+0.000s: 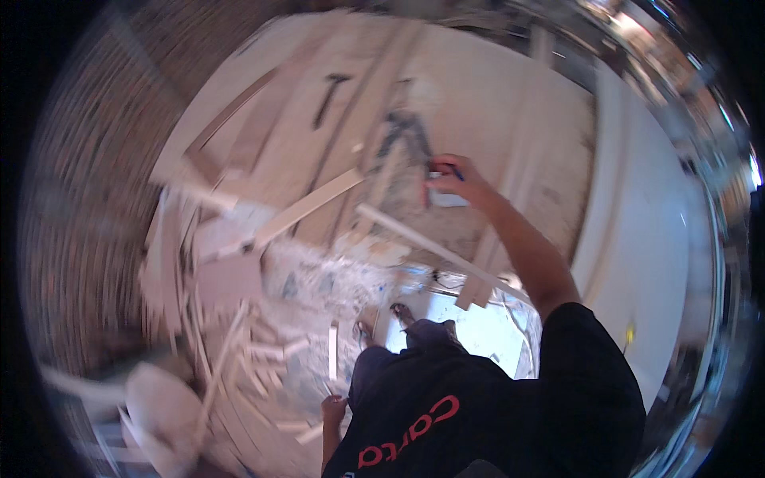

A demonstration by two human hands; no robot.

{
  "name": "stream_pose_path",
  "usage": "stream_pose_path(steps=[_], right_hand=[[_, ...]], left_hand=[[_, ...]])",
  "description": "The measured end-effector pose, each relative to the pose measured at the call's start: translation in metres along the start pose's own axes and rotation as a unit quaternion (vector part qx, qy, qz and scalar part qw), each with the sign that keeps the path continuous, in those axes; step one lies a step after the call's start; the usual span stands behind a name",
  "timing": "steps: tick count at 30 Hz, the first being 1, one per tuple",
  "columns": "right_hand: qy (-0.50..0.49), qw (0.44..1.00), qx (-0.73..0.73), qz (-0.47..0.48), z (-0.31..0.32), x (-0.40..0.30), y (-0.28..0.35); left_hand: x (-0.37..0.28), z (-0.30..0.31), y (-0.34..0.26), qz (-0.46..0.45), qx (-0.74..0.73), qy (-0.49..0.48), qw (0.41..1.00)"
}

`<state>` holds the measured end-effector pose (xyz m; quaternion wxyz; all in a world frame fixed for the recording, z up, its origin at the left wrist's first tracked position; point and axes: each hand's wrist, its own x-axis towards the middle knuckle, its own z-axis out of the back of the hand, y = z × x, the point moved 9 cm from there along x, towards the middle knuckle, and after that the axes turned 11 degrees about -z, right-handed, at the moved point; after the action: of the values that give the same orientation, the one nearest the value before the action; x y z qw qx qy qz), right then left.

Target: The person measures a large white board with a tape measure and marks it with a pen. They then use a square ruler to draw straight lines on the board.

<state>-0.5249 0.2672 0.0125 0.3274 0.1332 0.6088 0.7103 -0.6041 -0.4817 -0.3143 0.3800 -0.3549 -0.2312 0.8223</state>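
My right hand reaches out over wooden boards, its fingers closed around a small object that blur hides; a dark blue piece shows at the fingers. Red and white items lie close below it. Just beyond the fingers is a dark, blurred tool with two spread arms. Low by my side, my left hand is closed around a thin, pale stick-like item. A hammer lies on the boards farther off. A wood strip and a narrow pale strip slant across the work surface.
Wood offcuts litter the dusty floor at the left, near stacked board pieces. A pale panel lies by my feet. A long white board curves along the right. A corrugated surface fills the left side.
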Motion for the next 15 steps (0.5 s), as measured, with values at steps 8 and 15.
stream_pose_path(steps=[8,15], right_hand=[[-0.085,0.895,0.436,0.047,0.007,-0.184,0.037],[-0.242,0.835,0.47,0.153,-0.001,-0.412,-0.007]], left_hand=[[0.223,0.154,-0.063,-0.121,-0.025,0.013,0.992],[0.265,0.112,-0.269,-0.286,-0.027,0.222,0.932]])
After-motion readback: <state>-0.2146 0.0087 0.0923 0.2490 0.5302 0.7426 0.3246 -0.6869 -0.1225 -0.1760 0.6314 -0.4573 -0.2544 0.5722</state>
